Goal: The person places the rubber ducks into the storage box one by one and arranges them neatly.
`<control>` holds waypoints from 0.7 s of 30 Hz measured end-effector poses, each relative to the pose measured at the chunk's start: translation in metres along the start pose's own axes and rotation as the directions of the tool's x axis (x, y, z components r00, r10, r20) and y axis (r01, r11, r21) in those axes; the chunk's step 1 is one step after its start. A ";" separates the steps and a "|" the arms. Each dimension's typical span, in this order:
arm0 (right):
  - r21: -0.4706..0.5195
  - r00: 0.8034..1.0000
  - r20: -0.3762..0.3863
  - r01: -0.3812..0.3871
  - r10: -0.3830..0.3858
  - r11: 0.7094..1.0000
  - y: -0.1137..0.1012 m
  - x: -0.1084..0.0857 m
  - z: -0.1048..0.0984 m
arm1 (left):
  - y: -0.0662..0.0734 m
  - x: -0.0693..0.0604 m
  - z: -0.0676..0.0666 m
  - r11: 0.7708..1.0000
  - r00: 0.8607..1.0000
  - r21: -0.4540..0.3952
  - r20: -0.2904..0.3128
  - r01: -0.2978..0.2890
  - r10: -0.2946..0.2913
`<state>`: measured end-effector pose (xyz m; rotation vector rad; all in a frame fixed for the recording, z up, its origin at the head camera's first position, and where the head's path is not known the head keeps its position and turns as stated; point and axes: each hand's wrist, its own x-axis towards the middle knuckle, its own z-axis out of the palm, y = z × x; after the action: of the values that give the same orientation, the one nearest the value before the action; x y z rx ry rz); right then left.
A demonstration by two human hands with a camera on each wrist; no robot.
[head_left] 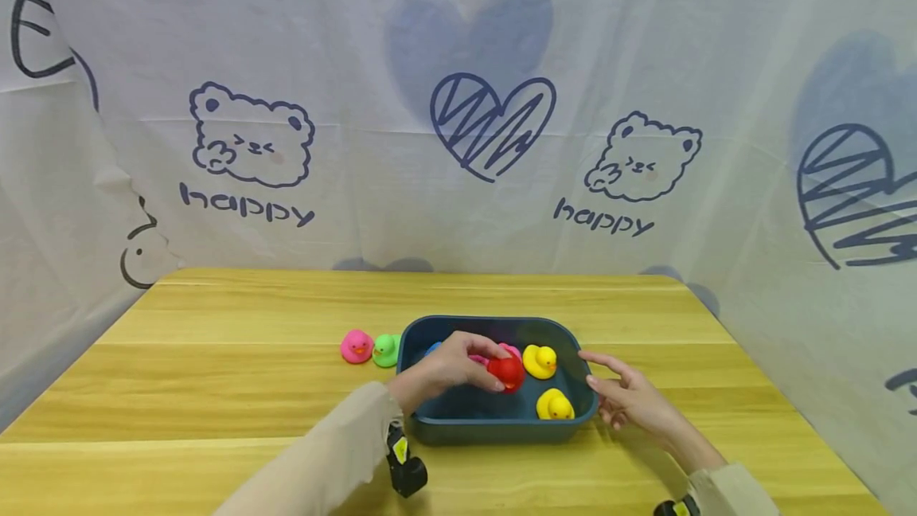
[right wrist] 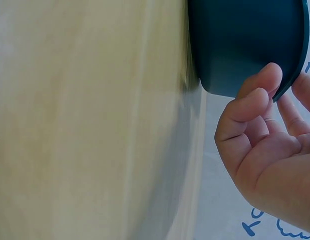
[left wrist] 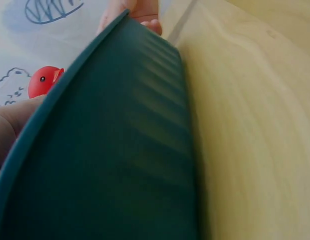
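Observation:
My left hand (head_left: 447, 365) pinches a red duck (head_left: 507, 373) between thumb and fingers over the dark teal container (head_left: 501, 431). In the left wrist view the duck's head (left wrist: 43, 81) shows above the container wall (left wrist: 119, 130), beside part of that hand (left wrist: 14, 117). My right hand (head_left: 641, 406) is at the container's right end, index finger and thumb at the rim, the other fingers bent. The right wrist view shows this hand (right wrist: 275, 150) with fingertips against the container's corner (right wrist: 245, 45). Inside are two yellow ducks (head_left: 540, 361) (head_left: 555, 404), with pink and blue ones partly hidden.
Left of the container, a pink duck (head_left: 357, 346) and a green duck (head_left: 386, 350) sit side by side on the wooden table (head_left: 215, 357). A pale cloth (head_left: 372, 102) with bears and hearts hangs behind and beside the table.

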<state>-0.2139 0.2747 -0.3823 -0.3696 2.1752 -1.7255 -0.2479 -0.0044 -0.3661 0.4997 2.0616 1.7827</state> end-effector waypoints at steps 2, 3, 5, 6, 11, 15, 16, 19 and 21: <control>-0.004 1.000 -0.001 0.000 0.000 1.000 -0.001 0.000 0.000 | -0.002 0.002 0.003 0.999 1.000 -0.028 0.006 0.027 -0.027; -0.004 1.000 0.000 0.001 -0.001 1.000 -0.001 0.000 0.000 | -0.002 0.003 0.005 0.998 0.999 -0.046 0.008 0.044 -0.044; -0.003 1.000 0.002 0.004 -0.004 1.000 -0.001 0.000 0.000 | -0.004 0.004 0.007 0.993 0.997 -0.090 0.012 0.078 -0.077; -0.002 1.000 0.003 0.007 -0.007 1.000 -0.001 0.000 0.000 | -0.004 0.005 0.008 0.989 0.996 -0.115 0.014 0.094 -0.093; 0.002 1.000 0.002 0.013 -0.013 1.000 -0.001 -0.001 0.001 | -0.008 0.007 0.009 0.972 0.990 -0.187 0.027 0.140 -0.137; 0.003 1.000 -0.002 0.013 -0.013 1.000 -0.001 -0.001 0.001 | -0.009 0.007 0.009 0.971 0.987 -0.180 0.065 0.157 -0.147; 0.003 1.000 -0.002 0.014 -0.014 1.000 -0.001 0.000 0.001 | -0.009 0.007 0.009 0.972 0.986 -0.172 0.076 0.160 -0.149; 0.001 1.000 -0.001 0.017 -0.017 1.000 -0.001 0.000 0.000 | -0.008 0.007 0.009 0.975 0.981 -0.141 0.116 0.173 -0.158; 0.000 1.000 -0.002 0.016 -0.016 1.000 -0.001 0.000 0.000 | -0.008 0.007 0.009 0.975 0.973 -0.112 0.146 0.194 -0.177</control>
<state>-0.2137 0.2743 -0.3817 -0.3869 2.1791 -1.7349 -0.2497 0.0051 -0.3755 0.3672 1.8268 1.7066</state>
